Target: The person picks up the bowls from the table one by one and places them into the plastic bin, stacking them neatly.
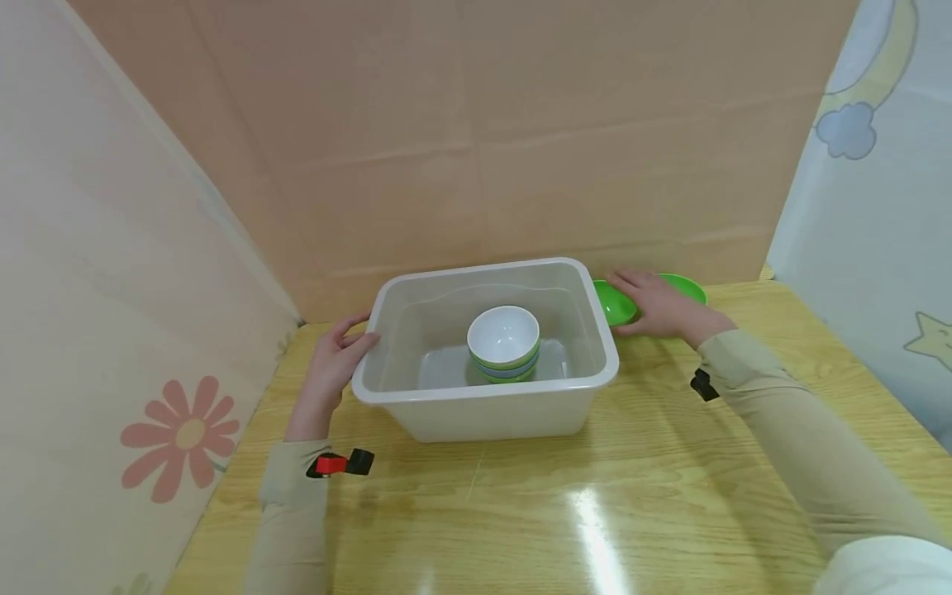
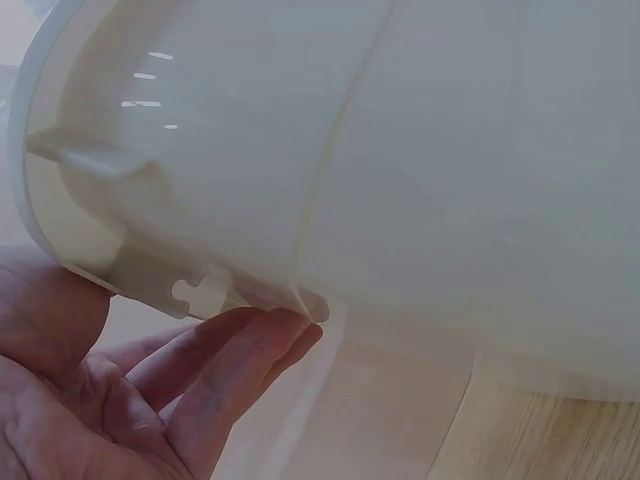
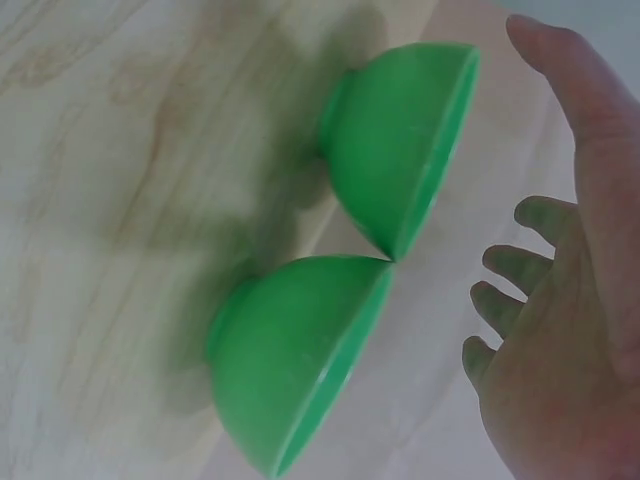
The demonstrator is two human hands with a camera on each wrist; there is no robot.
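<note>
From my remote feed I can see long, snug beige sleeves on both arms, running all the way down to the wrists. The bare left hand [image 1: 332,357] has a small black clip-like gadget with a bright red part [image 1: 340,464] strapped at its cuff. The bare right hand [image 1: 658,307] only shows a small black gadget [image 1: 702,385] at its wrist. A bit of white fabric [image 1: 885,566] sits near the right shoulder.

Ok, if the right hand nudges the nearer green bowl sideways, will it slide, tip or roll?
The nearer green bowl probably slides: it stands on a narrow foot on the glossy wooden table. It looks like thin, light plastic, so a high push may tip it. Its rim seems to touch the other green bowl, which would likely shift too.
</note>
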